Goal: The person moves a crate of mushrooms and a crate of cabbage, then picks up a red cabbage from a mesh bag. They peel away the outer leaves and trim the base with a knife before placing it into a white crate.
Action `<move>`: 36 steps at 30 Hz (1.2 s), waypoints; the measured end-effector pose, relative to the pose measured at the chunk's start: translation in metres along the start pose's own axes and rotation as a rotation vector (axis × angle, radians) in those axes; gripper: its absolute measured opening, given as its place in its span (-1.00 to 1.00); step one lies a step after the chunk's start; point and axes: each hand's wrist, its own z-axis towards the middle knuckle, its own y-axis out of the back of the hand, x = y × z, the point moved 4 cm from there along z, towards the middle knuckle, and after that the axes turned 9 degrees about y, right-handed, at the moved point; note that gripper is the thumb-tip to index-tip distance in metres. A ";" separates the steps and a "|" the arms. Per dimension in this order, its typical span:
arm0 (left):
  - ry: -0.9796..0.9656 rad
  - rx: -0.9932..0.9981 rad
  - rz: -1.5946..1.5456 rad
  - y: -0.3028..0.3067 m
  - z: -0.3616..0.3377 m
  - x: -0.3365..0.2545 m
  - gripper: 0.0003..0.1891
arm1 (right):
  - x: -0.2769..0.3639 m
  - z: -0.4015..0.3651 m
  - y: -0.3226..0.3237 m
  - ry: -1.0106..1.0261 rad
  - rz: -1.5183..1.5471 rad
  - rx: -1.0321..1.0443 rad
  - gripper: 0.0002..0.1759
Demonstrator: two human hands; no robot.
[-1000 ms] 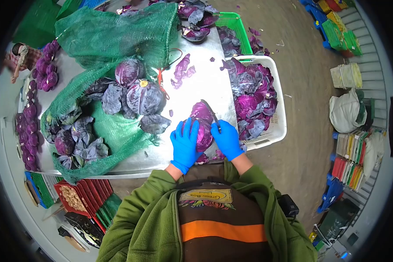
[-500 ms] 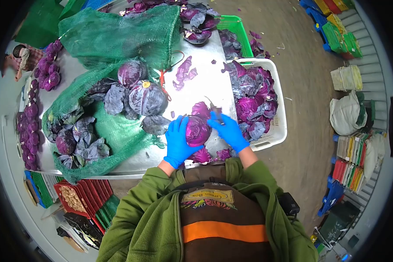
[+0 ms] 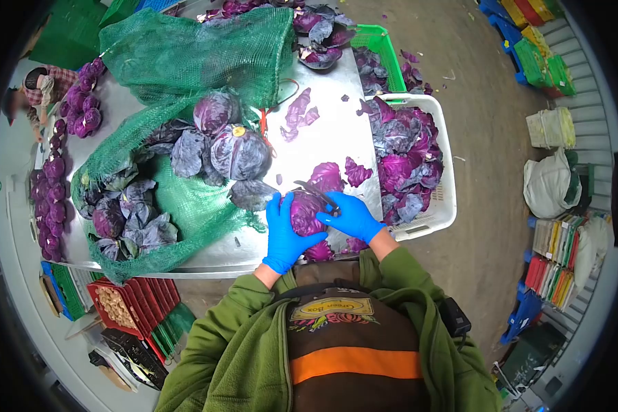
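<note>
My left hand, in a blue glove, grips the side of a trimmed red cabbage near the table's front edge. My right hand, gloved alike, is closed round a small knife, its dark curved blade lying over the top of the cabbage. Behind the cabbage a loose purple leaf lies on the metal table, and another leaf piece is to its right. More leaves stick out below the cabbage. To the left, untrimmed red cabbages with dark outer leaves spill from a green net bag.
A white crate full of leaves stands right of the table, a green crate beyond it. Another green net bag lies at the back. Trimmed cabbages line the far left edge, near another person.
My right hand has brought the knife leftward onto the cabbage's top. A leaf piece now lies farther right on the table. The whole view has shifted slightly.
</note>
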 end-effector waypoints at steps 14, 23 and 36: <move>0.994 0.146 -1.040 0.011 -0.036 0.016 0.12 | 0.002 -0.023 -0.044 0.062 0.237 -0.229 -0.66; 0.152 -0.040 -0.429 -0.007 0.015 0.028 0.20 | -0.021 0.001 -0.008 0.019 0.187 -0.222 -0.28; 0.120 0.135 -0.276 -0.002 0.033 0.021 0.36 | -0.028 0.005 -0.002 -0.156 0.421 -0.231 -0.29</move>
